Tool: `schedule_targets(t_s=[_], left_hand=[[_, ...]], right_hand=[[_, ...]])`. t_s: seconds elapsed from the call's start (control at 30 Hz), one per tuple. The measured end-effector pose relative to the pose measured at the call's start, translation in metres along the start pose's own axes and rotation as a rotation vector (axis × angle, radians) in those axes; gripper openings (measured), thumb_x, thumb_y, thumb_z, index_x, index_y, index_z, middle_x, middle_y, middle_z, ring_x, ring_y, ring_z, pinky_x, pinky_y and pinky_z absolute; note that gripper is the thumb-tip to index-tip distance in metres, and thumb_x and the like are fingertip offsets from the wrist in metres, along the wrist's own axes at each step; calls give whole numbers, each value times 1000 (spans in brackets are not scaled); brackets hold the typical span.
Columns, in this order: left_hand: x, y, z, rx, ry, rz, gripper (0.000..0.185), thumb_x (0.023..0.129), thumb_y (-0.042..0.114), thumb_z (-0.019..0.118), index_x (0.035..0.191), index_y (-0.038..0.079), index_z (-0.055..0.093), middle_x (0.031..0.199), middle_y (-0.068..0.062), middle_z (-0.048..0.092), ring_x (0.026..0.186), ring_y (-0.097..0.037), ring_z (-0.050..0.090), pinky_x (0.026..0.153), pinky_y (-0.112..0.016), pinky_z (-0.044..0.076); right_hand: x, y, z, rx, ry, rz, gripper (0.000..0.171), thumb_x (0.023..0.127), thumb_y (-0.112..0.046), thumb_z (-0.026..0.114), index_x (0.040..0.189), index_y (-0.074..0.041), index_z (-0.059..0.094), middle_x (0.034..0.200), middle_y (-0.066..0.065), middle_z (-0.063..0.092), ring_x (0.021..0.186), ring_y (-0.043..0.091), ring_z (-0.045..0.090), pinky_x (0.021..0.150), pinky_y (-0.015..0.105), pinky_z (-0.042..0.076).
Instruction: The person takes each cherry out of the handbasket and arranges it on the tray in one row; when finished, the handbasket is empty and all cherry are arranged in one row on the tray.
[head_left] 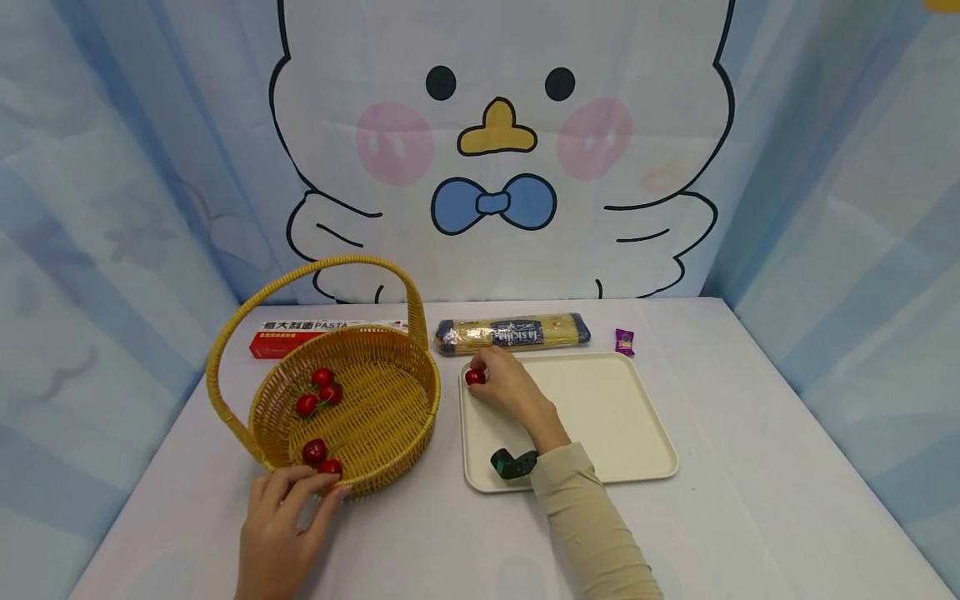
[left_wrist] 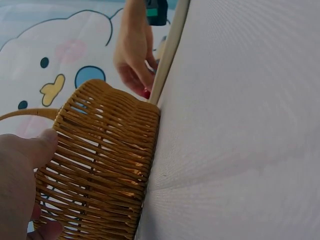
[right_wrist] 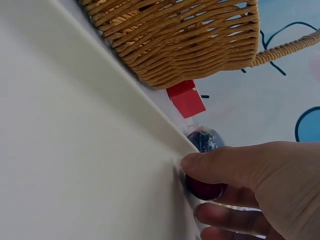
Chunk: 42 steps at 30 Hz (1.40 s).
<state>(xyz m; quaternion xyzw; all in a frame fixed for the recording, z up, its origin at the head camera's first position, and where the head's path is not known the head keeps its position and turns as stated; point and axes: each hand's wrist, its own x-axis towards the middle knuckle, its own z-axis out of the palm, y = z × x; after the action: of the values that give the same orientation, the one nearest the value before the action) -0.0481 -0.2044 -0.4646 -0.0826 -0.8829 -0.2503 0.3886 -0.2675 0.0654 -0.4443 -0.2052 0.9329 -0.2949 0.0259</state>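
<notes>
My right hand (head_left: 513,391) pinches a dark red cherry (head_left: 476,377) between thumb and fingers at the far left corner of the cream tray (head_left: 592,417). In the right wrist view, the cherry (right_wrist: 205,189) shows beneath the thumb, close to the tray's edge. My left hand (head_left: 279,525) grips the near rim of the yellow wicker basket (head_left: 431,400), with its fingers over the rim. Inside the basket lie several red cherries (head_left: 313,452) on its left side, some with green stems. The left wrist view shows the basket's woven side (left_wrist: 105,165) beside the thumb.
Behind the basket lies a red and white pasta box (head_left: 277,342). A pack of spaghetti (head_left: 517,333) lies behind the tray, and a small purple wrapped sweet (head_left: 624,342) to its right. The basket's tall handle (head_left: 352,260) arches upward. A patterned curtain (head_left: 495,258) closes the back.
</notes>
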Motion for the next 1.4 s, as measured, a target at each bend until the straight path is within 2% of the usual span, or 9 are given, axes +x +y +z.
schedule_targets(t_s=[0.1,0.2,0.4,0.7,0.83,0.97,1.13,1.2,1.4], left_hand=[[0,0,-1,4,-25,-24,28,66,8,90,89,6,75,92,-6,62,88,-20,47,80,-29,35],[-1,0,-1,5,0,-1,24,80,26,85,89,6,76,91,-7,63,87,-21,48,79,-28,36],[-3,-1,0,-6,48,19,57,97,58,52,88,7,76,91,-6,63,86,-22,48,78,-28,36],[-4,-1,-4,8,-1,-17,24,71,12,89,91,7,76,93,-6,63,89,-20,48,80,-27,36],[-3,0,-4,-19,-20,-23,35,93,40,71,92,5,76,94,-7,62,90,-20,47,80,-27,36],[-1,1,-2,-58,0,-2,55,99,53,51,92,4,76,94,-8,63,90,-22,48,81,-26,36],[-1,0,0,-44,22,11,19,83,22,81,91,6,76,94,-5,63,91,-20,48,80,-23,36],[-1,-1,0,-36,25,11,23,72,8,88,91,6,75,94,-5,62,91,-19,48,79,-23,36],[-1,-2,-1,-53,26,11,21,73,6,87,90,6,75,96,-7,61,91,-18,47,77,-19,37]], right_hand=[[0,0,1,3,1,0,28,85,-12,77,109,-4,68,107,10,63,96,22,58,87,38,51],[0,0,2,4,-6,0,31,84,-13,77,112,-3,68,109,11,63,98,23,59,88,39,51],[-2,-5,-3,-20,-11,-2,37,87,-17,78,119,-4,66,117,12,63,107,28,61,95,42,51],[-9,-30,-22,-6,30,-96,37,90,-17,75,122,-4,64,119,13,64,95,23,65,85,37,54],[-16,-50,-28,15,33,-135,35,92,-19,74,123,-7,63,117,10,62,90,18,64,79,32,54],[-19,-70,-29,30,37,-202,36,93,-20,73,125,-7,63,119,8,61,94,20,62,79,31,53],[-15,-92,-19,36,-12,-288,38,93,-20,73,126,-5,61,123,11,62,99,24,63,84,33,53],[-12,-99,-12,25,-49,-305,40,93,-22,72,128,-6,60,126,10,61,100,22,63,85,31,53],[-5,-122,11,-14,-163,-337,44,94,-26,73,132,-10,60,131,5,60,104,18,66,86,21,53]])
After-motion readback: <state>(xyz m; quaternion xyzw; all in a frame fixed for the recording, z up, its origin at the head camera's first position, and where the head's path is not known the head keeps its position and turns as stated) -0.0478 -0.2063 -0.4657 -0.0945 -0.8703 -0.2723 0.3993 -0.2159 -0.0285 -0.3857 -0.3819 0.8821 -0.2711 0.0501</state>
